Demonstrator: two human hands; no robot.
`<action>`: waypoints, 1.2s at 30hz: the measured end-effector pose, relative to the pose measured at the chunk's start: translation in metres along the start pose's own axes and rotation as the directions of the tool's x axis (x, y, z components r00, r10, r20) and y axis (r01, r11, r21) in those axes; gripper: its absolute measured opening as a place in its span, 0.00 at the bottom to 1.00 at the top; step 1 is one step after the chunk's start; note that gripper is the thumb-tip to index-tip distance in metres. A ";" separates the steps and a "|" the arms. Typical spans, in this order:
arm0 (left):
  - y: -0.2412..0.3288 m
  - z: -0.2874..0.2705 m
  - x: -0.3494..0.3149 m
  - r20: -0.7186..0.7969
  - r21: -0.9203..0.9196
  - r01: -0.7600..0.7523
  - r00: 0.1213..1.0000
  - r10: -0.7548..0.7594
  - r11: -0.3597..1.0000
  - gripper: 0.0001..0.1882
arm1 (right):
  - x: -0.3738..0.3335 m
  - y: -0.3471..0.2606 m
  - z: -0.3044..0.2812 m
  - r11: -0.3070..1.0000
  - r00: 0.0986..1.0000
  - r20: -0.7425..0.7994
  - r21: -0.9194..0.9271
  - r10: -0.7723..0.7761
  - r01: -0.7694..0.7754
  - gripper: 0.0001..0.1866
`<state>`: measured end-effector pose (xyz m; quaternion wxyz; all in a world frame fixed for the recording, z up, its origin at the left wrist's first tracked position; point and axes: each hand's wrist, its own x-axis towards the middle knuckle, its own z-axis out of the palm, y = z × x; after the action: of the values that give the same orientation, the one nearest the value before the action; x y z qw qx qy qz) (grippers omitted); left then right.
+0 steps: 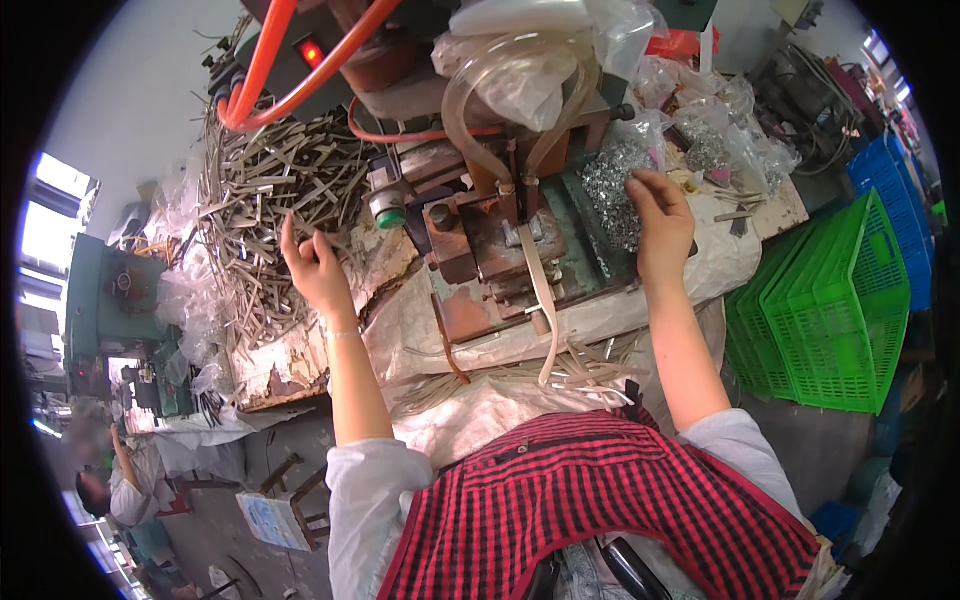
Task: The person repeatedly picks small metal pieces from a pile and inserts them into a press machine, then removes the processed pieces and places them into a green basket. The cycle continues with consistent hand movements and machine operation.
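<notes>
My left hand [322, 278] is over the right part of a big pile of thin metal strips [265, 195], its index finger raised and its fingers apart. My right hand [664, 228] hovers at the edge of a heap of small shiny metal pieces [612, 185], fingers loosely bent with nothing visible in them. Between my hands stands a bench machine [490, 245] with a metal block. One long pale strip [540, 290] runs from the block toward me and hangs over the front edge. Beside my left hand is a round green button [390, 217].
Orange hoses [262, 75] and a clear looped tube [455, 110] hang over the machine. More strips [590, 375] lie on cloth before me. Plastic bags [720, 110] sit at the back right. Green crates [830, 310] stand at right. Another person [140, 485] is at far left.
</notes>
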<state>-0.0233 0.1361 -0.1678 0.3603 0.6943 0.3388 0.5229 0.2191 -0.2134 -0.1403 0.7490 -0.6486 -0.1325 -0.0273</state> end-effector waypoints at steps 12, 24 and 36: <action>0.109 -0.008 -0.060 0.102 -0.328 -0.002 0.994 0.038 0.945 0.09 | -0.052 -0.069 0.073 0.987 0.928 0.372 0.150 0.003 -0.063 0.19; 0.202 0.018 -0.058 0.232 -0.343 -0.592 0.699 0.676 0.730 0.05 | -0.051 -0.103 0.039 0.964 0.814 0.571 -0.143 -0.104 0.224 0.27; 0.188 0.048 -0.099 0.339 -0.192 -0.876 0.364 0.868 0.442 0.13 | 0.018 0.004 -0.026 0.673 0.937 0.272 -0.653 -0.219 0.347 0.06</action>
<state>0.0183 -0.0509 -0.0643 0.0812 0.8598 -0.1527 0.4804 0.2413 -0.2357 -0.1430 0.4243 -0.8520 -0.2755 -0.1348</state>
